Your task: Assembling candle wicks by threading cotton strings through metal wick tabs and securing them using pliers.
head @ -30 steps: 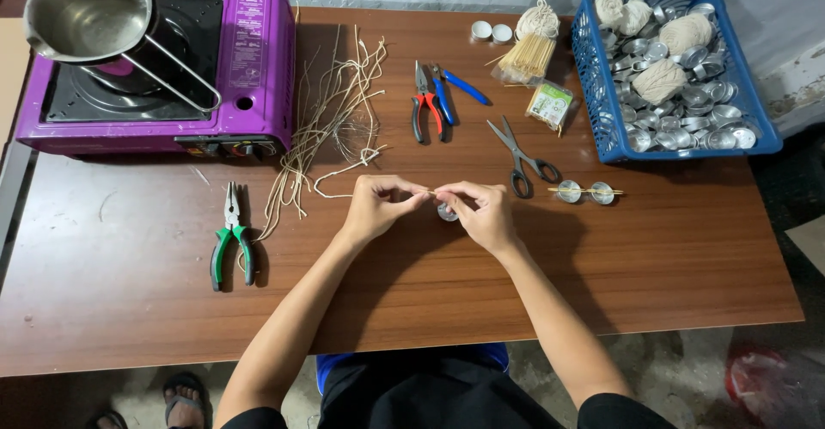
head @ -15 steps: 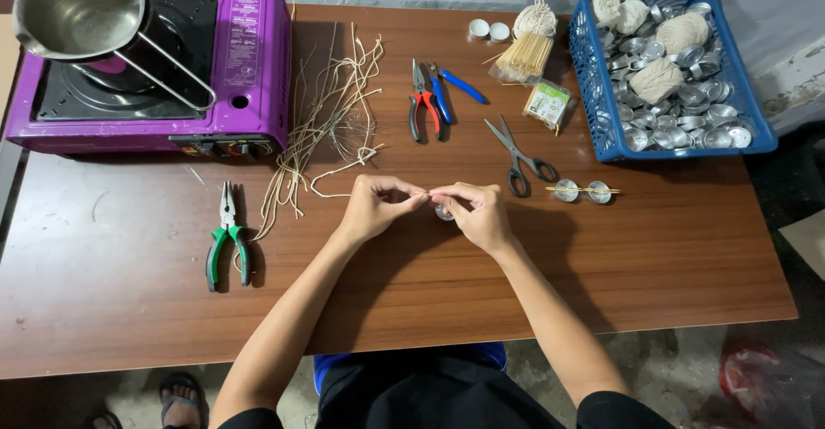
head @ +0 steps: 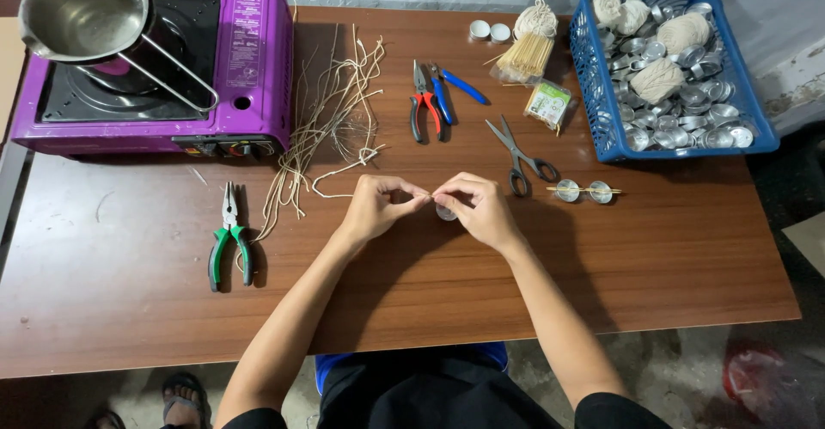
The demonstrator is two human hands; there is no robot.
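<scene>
Hands meet at the middle of the brown wooden worktop (head: 129, 309); the left hand (head: 374, 208) and the right hand (head: 477, 210) each pinch narrow, fingertips almost touching, on a pale wick string (head: 344, 171) that trails away to the left from the left hand's grip; just beneath the right hand's fingers a small metal cup (head: 445, 213) rests on the worktop, partly hidden; whether the string reaches into it cannot be told.

Left of the hands lie green-handled pliers (head: 230, 244); behind them a loose bundle of cut strings (head: 331, 111) spreads toward a purple portable stove (head: 155, 68) at the far left, with a steel saucepan (head: 82, 12) standing on it; a small pale label sits on the stove's top right edge, too small to read.

Behind the hands lie red-handled pliers (head: 420, 107) and blue-handled cutters (head: 451, 94), side by side; grey scissors (head: 520, 154) lie just to the right hand's far side; two metal cups on a thin stick (head: 583, 191) lie to the right of the scissors.

Further back, a bunch of wooden sticks (head: 524, 55) lies by a small clear packet with a green label (head: 549, 102); two small round cups (head: 490, 30) stand near the back edge; a blue plastic basket (head: 593, 94) at the far right holds balls of string and many metal cups.
</scene>
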